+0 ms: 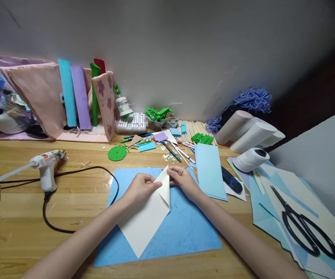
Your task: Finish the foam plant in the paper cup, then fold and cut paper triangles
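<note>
A sheet of cream paper is held at a slant above a blue mat, one corner pointing toward me. Its right side is folded over into a narrow flap that rises to a pointed tip. My left hand pinches the paper, thumb on top beside the flap. At the upper right edge of the fold, my right hand grips the paper between thumb and fingers. Some fingertips of both hands are hidden behind the sheet.
A white glue gun with a black cord stands at left. Light blue paper and a dark blue cutter lie right of the mat. Black scissors rest on paper sheets farther right. Markers and a pink organizer line the back.
</note>
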Demonstrator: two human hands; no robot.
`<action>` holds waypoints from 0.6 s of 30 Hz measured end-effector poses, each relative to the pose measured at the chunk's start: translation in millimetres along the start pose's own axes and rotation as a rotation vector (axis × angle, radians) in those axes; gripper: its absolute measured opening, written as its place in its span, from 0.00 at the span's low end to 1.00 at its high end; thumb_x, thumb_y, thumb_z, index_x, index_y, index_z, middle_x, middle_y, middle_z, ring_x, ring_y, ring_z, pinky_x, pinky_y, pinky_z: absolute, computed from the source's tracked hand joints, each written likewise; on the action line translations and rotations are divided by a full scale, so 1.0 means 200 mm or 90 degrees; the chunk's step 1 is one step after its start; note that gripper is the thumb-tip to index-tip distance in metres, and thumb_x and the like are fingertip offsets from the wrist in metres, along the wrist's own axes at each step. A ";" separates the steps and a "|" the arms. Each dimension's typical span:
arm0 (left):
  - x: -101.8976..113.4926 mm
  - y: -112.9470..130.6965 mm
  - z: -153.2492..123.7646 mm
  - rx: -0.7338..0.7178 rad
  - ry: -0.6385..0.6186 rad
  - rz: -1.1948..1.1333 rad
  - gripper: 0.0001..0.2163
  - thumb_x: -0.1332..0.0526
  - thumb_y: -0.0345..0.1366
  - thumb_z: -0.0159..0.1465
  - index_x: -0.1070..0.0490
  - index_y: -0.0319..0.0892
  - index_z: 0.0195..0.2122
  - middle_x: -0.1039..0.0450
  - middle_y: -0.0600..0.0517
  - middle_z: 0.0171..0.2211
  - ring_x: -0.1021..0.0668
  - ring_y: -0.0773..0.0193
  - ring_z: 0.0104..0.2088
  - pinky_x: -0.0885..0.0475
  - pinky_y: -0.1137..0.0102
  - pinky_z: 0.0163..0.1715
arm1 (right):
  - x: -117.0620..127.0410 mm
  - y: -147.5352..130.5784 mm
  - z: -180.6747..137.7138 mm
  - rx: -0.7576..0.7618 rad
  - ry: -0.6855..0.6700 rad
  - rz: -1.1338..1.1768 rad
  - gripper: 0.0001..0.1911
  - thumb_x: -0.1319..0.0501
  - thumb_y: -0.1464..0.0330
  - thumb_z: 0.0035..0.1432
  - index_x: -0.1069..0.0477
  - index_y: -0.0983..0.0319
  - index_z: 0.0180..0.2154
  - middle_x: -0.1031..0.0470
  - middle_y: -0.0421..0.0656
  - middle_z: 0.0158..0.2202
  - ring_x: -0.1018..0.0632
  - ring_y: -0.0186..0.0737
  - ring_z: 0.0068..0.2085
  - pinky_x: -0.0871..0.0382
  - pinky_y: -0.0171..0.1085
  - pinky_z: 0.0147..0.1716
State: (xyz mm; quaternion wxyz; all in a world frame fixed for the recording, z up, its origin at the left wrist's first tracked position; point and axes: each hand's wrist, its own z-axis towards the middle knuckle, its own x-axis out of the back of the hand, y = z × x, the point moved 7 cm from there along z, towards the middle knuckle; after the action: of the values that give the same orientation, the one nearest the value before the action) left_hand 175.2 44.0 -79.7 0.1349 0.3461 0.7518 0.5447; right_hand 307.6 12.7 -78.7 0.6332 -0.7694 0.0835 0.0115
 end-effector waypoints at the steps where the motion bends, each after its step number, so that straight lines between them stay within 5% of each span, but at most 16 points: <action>1: 0.00 0.00 0.00 0.006 -0.007 0.004 0.14 0.38 0.44 0.50 0.32 0.37 0.23 0.33 0.54 0.18 0.32 0.69 0.18 0.44 0.76 0.17 | 0.00 0.00 0.00 -0.010 -0.024 0.001 0.16 0.39 0.58 0.50 0.27 0.64 0.36 0.26 0.41 0.29 0.26 0.32 0.30 0.30 0.30 0.29; 12: -0.01 -0.02 0.03 0.013 -0.071 -0.023 0.13 0.37 0.42 0.48 0.30 0.36 0.28 0.32 0.55 0.19 0.33 0.70 0.18 0.43 0.76 0.17 | 0.00 0.01 0.03 -0.070 -0.067 -0.003 0.16 0.36 0.62 0.47 0.27 0.65 0.37 0.25 0.41 0.30 0.24 0.30 0.30 0.28 0.28 0.30; 18: 0.01 0.00 0.00 0.015 -0.037 -0.013 0.14 0.38 0.45 0.49 0.31 0.37 0.26 0.35 0.56 0.18 0.34 0.71 0.17 0.44 0.76 0.17 | 0.01 0.01 0.02 -0.040 -0.004 0.002 0.14 0.35 0.63 0.46 0.28 0.65 0.33 0.25 0.39 0.26 0.25 0.29 0.26 0.29 0.28 0.26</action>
State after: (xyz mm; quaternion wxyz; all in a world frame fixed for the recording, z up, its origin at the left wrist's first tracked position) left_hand 174.4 46.2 -79.0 0.1583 0.3555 0.7576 0.5241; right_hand 310.1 15.2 -81.0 0.6088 -0.7888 0.0824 0.0180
